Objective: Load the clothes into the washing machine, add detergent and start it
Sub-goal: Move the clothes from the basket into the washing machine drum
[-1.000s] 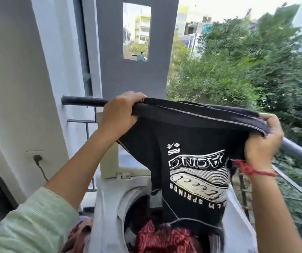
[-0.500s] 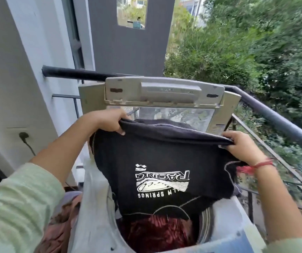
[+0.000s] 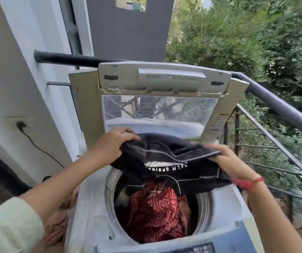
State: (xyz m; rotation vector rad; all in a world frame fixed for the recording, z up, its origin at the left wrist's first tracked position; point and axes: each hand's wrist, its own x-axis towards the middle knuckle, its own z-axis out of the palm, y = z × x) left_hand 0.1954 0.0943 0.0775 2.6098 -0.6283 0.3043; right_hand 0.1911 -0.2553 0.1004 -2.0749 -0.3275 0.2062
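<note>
A limp black cotton T-shirt with white print hangs over the open drum of a white top-loading washing machine. The left hand and right hand each grip its upper edge. It looks light, soft and floppy; edge pinches should suffice. A red patterned cloth lies inside.

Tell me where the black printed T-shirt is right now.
Head view, centre: the black T-shirt, gripped by the left hand and right hand, hangs over the rear of the open washing machine, above the red patterned cloth inside.
</note>
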